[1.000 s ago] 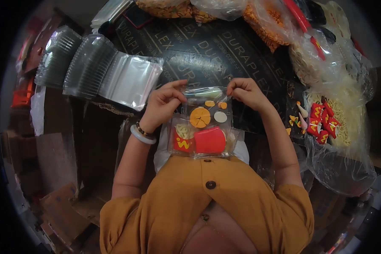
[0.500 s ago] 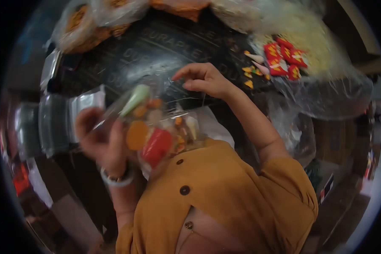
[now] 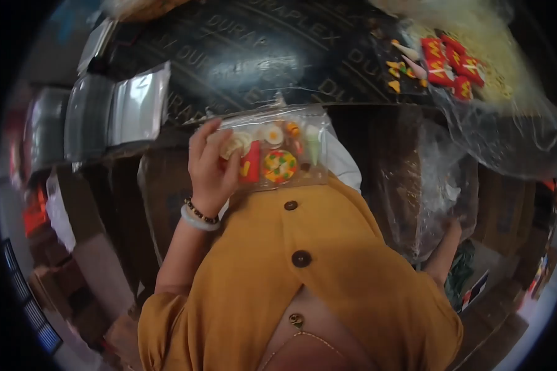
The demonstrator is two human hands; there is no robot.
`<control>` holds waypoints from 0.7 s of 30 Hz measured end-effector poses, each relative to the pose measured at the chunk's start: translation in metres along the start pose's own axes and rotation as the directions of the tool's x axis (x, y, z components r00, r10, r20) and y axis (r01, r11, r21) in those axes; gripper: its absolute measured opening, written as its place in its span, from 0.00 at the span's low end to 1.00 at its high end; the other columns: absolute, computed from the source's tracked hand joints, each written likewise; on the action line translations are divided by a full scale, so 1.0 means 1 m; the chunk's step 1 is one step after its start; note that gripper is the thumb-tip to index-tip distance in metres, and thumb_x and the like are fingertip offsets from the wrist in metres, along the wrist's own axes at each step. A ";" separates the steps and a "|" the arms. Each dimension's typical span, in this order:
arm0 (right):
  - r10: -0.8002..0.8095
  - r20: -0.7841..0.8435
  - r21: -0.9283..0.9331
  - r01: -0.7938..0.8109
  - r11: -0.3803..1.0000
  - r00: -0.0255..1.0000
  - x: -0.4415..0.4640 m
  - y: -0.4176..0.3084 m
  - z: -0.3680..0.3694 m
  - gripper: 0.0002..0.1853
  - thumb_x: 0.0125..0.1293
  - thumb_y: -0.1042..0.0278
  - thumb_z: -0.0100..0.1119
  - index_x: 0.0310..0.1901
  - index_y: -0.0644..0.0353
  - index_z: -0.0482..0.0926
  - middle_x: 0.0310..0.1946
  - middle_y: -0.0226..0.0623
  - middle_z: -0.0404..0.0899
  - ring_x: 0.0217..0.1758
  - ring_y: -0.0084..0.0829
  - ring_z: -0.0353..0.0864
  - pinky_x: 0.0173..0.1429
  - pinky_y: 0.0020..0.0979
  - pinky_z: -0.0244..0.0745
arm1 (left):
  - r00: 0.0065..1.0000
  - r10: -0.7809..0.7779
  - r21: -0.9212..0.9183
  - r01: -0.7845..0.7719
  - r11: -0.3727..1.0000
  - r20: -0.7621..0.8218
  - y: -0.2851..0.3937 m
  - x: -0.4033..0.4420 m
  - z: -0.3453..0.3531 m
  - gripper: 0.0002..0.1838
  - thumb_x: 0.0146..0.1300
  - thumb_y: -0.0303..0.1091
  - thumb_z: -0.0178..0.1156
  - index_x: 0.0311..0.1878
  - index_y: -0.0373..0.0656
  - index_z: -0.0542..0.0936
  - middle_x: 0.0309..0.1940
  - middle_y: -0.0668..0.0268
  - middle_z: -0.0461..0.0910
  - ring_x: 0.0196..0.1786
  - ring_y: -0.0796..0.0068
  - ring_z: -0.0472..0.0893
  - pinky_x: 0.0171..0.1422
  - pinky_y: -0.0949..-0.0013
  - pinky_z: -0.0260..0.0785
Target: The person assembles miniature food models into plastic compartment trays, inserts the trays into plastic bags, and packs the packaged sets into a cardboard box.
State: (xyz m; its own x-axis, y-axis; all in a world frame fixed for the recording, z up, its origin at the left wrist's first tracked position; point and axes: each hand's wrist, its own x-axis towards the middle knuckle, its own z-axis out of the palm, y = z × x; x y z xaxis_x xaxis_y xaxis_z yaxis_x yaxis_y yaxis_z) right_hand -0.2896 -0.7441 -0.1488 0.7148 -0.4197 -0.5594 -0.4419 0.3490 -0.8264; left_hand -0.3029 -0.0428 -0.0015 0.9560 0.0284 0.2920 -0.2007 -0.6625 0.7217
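A clear plastic bag (image 3: 229, 182) lies across my lap, with miniature toy foods inside. Among them are a red packet with a yellow mark (image 3: 250, 162), a round multicoloured piece (image 3: 280, 167), a fried-egg-like piece (image 3: 272, 135) and a pale green cone (image 3: 314, 143). My left hand (image 3: 211, 162) is curled over the bag's left side, thumb low and fingers above. At the lower right my right hand (image 3: 453, 230) reaches to a large clear plastic sack (image 3: 424, 185); its fingers are hidden.
Stacked clear bags (image 3: 139, 102) stand at the left. Red packets (image 3: 439, 62) and small pale pieces lie on plastic at the table's right, beside loose yellow and orange bits (image 3: 395, 69). The black table (image 3: 260, 59) carries printed lettering. Cardboard boxes are below on both sides.
The bag of toy foods that my left hand held up, blurred, is now down at my lap. My right hand has left the table's middle for the sack at the lower right. The view has shifted.
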 end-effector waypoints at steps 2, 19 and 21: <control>-0.116 0.045 -0.969 0.015 -0.247 0.992 -0.012 0.029 0.000 0.26 0.57 0.55 0.61 0.55 0.62 0.74 0.53 0.47 0.76 0.57 0.38 0.75 0.57 0.38 0.69 | 0.960 0.000 0.427 0.125 0.896 -0.280 -0.004 -0.006 -0.010 0.35 0.46 0.35 0.70 0.57 0.35 0.68 0.60 0.50 0.64 0.63 0.54 0.64 0.65 0.60 0.57; 0.195 0.900 -0.299 0.225 0.927 0.391 -0.174 0.085 0.460 0.33 0.61 0.60 0.61 0.63 0.63 0.60 0.50 0.38 0.74 0.54 0.29 0.72 0.59 0.29 0.65 | 0.738 -0.675 -0.777 0.426 0.463 0.002 -0.056 -0.037 0.012 0.56 0.49 0.30 0.69 0.70 0.31 0.39 0.57 0.53 0.68 0.58 0.68 0.71 0.60 0.69 0.66; 0.146 0.902 -0.226 0.156 0.962 0.406 -0.181 0.084 0.462 0.38 0.58 0.56 0.63 0.65 0.63 0.57 0.56 0.40 0.69 0.58 0.30 0.69 0.61 0.30 0.63 | 0.741 -0.655 -0.835 0.449 0.317 0.149 -0.051 -0.050 0.007 0.55 0.48 0.29 0.69 0.71 0.36 0.40 0.58 0.55 0.67 0.59 0.68 0.70 0.61 0.69 0.65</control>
State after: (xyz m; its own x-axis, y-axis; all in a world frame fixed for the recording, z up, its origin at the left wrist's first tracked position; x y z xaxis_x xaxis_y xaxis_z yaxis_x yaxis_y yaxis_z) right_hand -0.2057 -0.2513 -0.0872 0.7148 0.6363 -0.2901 -0.4358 0.0810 -0.8964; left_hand -0.3392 -0.0155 -0.0574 0.8717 0.3431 -0.3500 0.1866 0.4279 0.8843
